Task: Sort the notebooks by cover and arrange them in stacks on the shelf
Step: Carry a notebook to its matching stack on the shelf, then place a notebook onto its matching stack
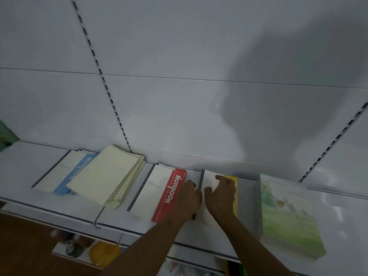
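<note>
Several notebook stacks lie on a white shelf [35, 168]. From the left: a blue-banded stack [65, 176] partly under a cream stack [107, 176], a red-banded stack [159, 194] marked "Notebook", a yellow-banded stack [233, 188], and a green landscape-cover stack [286, 218]. My left hand [189, 198] rests on the right edge of the red stack and touches the grey spine of the yellow one. My right hand [221, 194] lies on the yellow stack's white cover, fingers curled over it and hiding most of it.
The shelf's white back panel carries slotted uprights [105, 84]. A lower shelf under the front edge holds small items, among them a yellow object [103, 253]. Brown floor [23, 246] shows at the lower left. Bare shelf surface extends right of the green stack.
</note>
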Action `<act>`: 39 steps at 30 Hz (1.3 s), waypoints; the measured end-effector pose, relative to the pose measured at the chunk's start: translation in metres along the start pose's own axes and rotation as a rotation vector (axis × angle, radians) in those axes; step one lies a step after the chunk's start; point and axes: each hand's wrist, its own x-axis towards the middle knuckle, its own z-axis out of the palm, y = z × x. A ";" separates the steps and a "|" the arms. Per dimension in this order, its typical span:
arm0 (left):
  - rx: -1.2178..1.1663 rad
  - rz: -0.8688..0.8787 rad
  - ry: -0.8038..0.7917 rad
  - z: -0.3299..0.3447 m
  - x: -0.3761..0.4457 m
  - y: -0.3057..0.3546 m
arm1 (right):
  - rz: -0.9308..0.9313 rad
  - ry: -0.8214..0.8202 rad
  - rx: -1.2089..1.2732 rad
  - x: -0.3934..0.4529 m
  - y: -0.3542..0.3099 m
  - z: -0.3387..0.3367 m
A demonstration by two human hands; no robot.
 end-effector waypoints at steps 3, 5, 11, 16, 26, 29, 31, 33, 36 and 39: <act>-0.058 -0.021 0.069 -0.024 0.004 -0.013 | -0.036 -0.202 0.129 0.005 -0.020 0.014; -0.030 -0.049 0.113 -0.044 0.007 -0.025 | -0.045 -0.282 0.147 0.004 -0.030 0.021; 0.165 -0.208 0.144 -0.089 0.021 -0.077 | 0.080 -0.456 0.235 -0.004 -0.050 0.056; 0.140 -0.285 -0.034 -0.101 0.046 -0.103 | 0.180 -0.464 0.331 -0.005 -0.059 0.090; -0.166 -0.243 -0.302 -0.109 0.078 -0.121 | 0.495 -0.095 0.325 -0.007 -0.086 0.136; -0.293 -0.274 -0.375 -0.112 0.075 -0.136 | 0.541 -0.090 0.339 -0.015 -0.090 0.133; -0.374 -0.298 -0.401 -0.114 0.067 -0.142 | 0.563 -0.094 0.380 -0.023 -0.086 0.133; -0.423 -0.270 -0.389 -0.114 0.062 -0.142 | 0.540 -0.090 0.418 -0.030 -0.084 0.130; -0.511 -0.130 -0.313 -0.123 0.055 -0.126 | 0.428 -0.020 0.522 -0.034 -0.092 0.116; -0.614 0.045 -0.307 -0.135 0.048 -0.112 | 0.286 0.126 0.568 -0.027 -0.102 0.099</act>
